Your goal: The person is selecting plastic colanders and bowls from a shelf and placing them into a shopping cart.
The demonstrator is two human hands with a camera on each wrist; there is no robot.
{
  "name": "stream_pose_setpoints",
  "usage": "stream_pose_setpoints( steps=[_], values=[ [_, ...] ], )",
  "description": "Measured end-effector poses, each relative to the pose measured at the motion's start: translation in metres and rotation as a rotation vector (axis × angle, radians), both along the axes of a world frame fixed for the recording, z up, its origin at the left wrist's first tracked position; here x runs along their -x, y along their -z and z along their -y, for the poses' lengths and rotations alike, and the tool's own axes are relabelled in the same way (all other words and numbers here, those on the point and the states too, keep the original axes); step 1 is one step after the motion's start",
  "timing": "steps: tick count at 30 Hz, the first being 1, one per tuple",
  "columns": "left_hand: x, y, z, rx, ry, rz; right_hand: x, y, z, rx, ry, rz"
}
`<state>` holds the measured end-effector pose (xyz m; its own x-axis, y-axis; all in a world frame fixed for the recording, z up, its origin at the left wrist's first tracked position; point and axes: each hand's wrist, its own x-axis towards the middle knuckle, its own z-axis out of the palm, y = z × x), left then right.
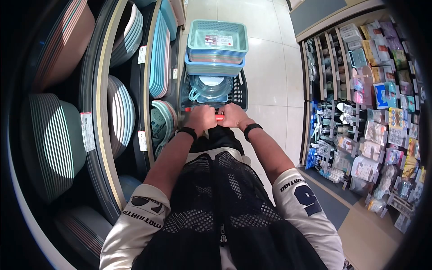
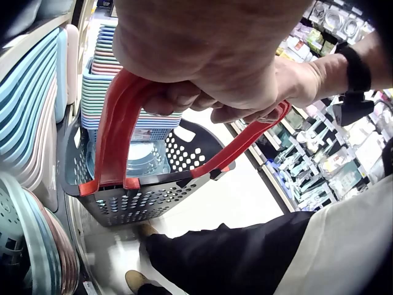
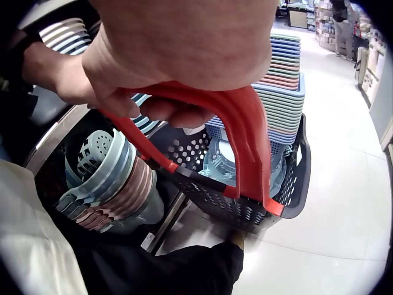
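Note:
Both hands grip the red handle [image 2: 115,132] of a dark perforated shopping basket [image 3: 221,206]. My left hand [image 1: 201,119] curls round it beside my right hand [image 1: 233,115], the two close together. In the left wrist view the left hand [image 2: 202,55] covers the handle's top; in the right wrist view the right hand [image 3: 184,49] does. A tall stack of pastel rectangular baskets [image 1: 218,55] rises from the far part of the basket, with a label in the top one. Nearer the hands lies a clear bluish round container [image 1: 211,88].
Shelves on the left hold stacked basins [image 1: 49,144] and colanders [image 3: 95,153]. On the right, a rack carries hanging packaged goods [image 1: 369,148]. Pale floor tiles [image 1: 270,81] run between them. Far along the aisle, a person [image 3: 344,27] stands near shelves.

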<state>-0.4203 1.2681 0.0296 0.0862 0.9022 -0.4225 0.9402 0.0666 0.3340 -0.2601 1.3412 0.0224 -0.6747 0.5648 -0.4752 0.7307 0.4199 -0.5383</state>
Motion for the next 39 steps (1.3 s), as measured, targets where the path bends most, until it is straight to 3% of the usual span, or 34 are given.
stream_pose_setpoints(
  steps=[15,21,39],
  values=[
    [0.026,0.017,-0.054,-0.214,0.009,-0.006,0.015,0.001,-0.054,-0.017,-0.025,-0.167],
    [0.026,-0.001,-0.070,0.016,0.070,-0.056,0.025,-0.007,-0.078,-0.069,-0.021,-0.154],
    [0.034,-0.002,-0.101,0.117,-0.003,-0.087,0.025,-0.011,-0.098,-0.050,-0.145,-0.195]
  ],
)
